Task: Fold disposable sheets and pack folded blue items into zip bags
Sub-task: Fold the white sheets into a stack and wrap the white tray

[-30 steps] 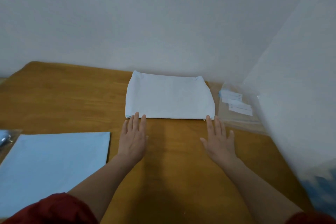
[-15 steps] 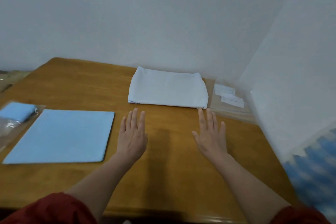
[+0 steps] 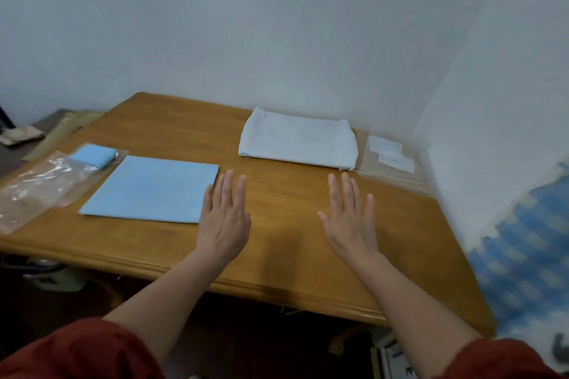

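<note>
A clear zip bag (image 3: 40, 184) holds a small folded blue item (image 3: 92, 155). Left hand (image 3: 223, 221) and right hand (image 3: 351, 224) are flat over the desk (image 3: 286, 194), fingers (image 3: 226, 191) straight, holding nothing.

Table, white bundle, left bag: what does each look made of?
Table: wood or wood veneer, varnished; grain lines and a soft sheen, with a moulded front edge.
White bundle: thin matte fabric or nonwoven, hard to tell which; soft rounded folds, no shine.
Left bag: clear plastic film; glossy crinkle highlights, and the table shows through it.

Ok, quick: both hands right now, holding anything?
Left hand: open, fingers straight, holding nothing.
Right hand: open, fingers straight, holding nothing.
</note>
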